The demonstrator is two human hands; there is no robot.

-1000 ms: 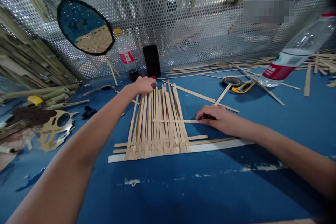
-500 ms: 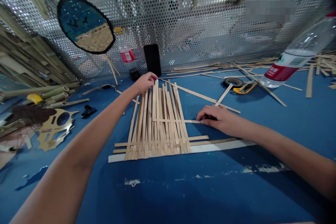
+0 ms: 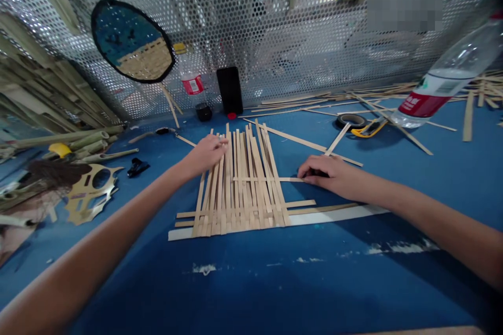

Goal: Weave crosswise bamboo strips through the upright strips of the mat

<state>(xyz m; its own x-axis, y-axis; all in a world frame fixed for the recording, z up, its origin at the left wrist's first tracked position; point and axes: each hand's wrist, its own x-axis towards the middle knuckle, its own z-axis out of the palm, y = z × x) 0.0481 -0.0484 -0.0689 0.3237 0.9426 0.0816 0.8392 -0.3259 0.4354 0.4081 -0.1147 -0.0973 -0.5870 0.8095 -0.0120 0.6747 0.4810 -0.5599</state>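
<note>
Background wall: grey metal screen with many small round holes [image 3: 283, 26], standing behind a blue work table [image 3: 251, 282] with worn pale marks.
Place of weaving: row of flat, pale wooden strips [image 3: 247, 214] lies on the table, in the middle, between the two arms.
Direction of strips: their long axis goes away from the person; the far ends lean toward each other, so the row is narrower at the far side.
Crossing strip: one thin, pale crossing strip [image 3: 290, 179] runs left to right, nearly square to the others, its right end at the right hand [image 3: 324, 171].
Near edge: long, flat white band [image 3: 338, 215] also lies sideways, its right part a little farther from the person.
Look: light tan, slim, unequal in length; tightly interlaced near the band, loose and separated beyond.
Right grip: fingers pinch the crossing strip by its end.
Left grip: left hand [image 3: 207, 151] is over the far ends of the left strips, fingertips at one of them; whether it is pinched, I cannot tell.
</note>
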